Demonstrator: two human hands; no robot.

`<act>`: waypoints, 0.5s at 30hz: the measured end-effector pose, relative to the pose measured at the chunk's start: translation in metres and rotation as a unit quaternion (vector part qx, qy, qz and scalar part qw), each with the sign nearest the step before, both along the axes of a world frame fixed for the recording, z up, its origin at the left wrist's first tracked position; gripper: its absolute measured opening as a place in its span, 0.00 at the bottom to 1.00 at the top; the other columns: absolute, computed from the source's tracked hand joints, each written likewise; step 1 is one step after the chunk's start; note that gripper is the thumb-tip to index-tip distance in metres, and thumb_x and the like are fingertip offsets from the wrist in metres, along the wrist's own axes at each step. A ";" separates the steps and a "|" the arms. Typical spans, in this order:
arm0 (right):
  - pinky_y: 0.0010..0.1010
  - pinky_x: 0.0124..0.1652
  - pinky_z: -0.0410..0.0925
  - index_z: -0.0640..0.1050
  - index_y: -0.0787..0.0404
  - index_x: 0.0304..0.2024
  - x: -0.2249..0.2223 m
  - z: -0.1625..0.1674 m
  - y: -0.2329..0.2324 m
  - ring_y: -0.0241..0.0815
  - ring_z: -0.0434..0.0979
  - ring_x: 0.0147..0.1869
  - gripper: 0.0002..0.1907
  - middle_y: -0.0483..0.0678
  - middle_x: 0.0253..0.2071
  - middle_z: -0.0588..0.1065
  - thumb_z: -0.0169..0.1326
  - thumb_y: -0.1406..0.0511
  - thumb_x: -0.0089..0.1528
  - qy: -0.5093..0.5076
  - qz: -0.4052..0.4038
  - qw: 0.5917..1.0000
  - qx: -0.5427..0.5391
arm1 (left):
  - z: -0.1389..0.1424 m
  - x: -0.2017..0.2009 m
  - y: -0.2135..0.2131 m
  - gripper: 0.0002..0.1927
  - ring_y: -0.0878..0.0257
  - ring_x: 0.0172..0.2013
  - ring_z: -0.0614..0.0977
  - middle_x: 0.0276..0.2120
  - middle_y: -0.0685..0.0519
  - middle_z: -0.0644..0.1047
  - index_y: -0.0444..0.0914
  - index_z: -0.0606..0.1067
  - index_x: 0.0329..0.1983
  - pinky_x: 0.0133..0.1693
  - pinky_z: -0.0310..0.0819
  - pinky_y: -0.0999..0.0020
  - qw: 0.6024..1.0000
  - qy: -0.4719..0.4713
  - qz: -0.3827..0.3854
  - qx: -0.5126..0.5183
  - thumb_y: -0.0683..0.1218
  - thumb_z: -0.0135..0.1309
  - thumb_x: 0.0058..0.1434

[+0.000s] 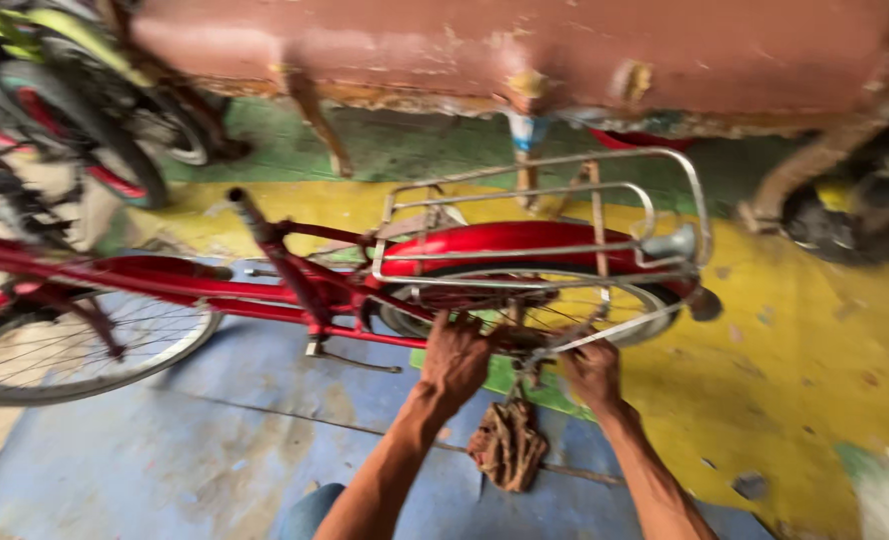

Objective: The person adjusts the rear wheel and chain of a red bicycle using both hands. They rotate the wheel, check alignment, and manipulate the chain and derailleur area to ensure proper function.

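Work item: red steel-framed bicycle (295, 285) lying on its side across the blue-and-yellow painted floor (265, 420); its rear wheel with silver rim (620, 300) sits at centre frame, under the chrome wire rear carrier rack (565, 215).
Left hand (455, 355): I see it pressed on the rear hub area at about 7 o'clock of the wheel, fingers curled around the frame stay.
Right hand (593, 370): at about 6 o'clock of the wheel, fingers closed around a flat silver stay (625, 328); motion blur hides the exact grip.
Handling advice: in my judgement, the left hand should brace the frame firmly while the right works, keeping fingertips out of the spokes.
Nearby: brown crumpled rag (508, 445) on the floor between my forearms, at 6 o'clock.
Background: worn red-painted metal body (525, 50) at 12 o'clock; another bicycle (55, 90) at 10 o'clock.
Packages, labels, signs: none visible that I can make out.
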State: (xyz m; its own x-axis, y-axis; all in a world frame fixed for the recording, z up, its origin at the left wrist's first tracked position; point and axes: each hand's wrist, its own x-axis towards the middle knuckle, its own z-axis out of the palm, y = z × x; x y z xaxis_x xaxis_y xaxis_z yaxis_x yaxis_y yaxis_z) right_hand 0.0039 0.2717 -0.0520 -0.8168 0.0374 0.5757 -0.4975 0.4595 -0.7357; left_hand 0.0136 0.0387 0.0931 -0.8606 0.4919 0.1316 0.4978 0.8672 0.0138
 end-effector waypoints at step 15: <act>0.31 0.36 0.75 0.83 0.61 0.44 0.001 0.013 -0.002 0.42 0.84 0.39 0.09 0.48 0.42 0.82 0.60 0.73 0.61 -0.055 0.039 0.998 -0.007 | 0.011 0.004 -0.002 0.23 0.54 0.40 0.78 0.30 0.45 0.79 0.49 0.76 0.60 0.49 0.62 0.56 0.999 -0.032 0.009 0.014 0.36 0.45 0.65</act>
State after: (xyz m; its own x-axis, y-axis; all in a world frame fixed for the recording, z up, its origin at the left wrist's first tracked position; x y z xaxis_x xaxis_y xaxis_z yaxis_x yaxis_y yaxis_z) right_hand 0.0051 0.2700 -0.0392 -0.8754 -0.0222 0.4829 -0.4481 0.4120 -0.7934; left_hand 0.0180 0.0364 0.1045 -0.8761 0.4739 0.0889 0.4801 0.8745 0.0689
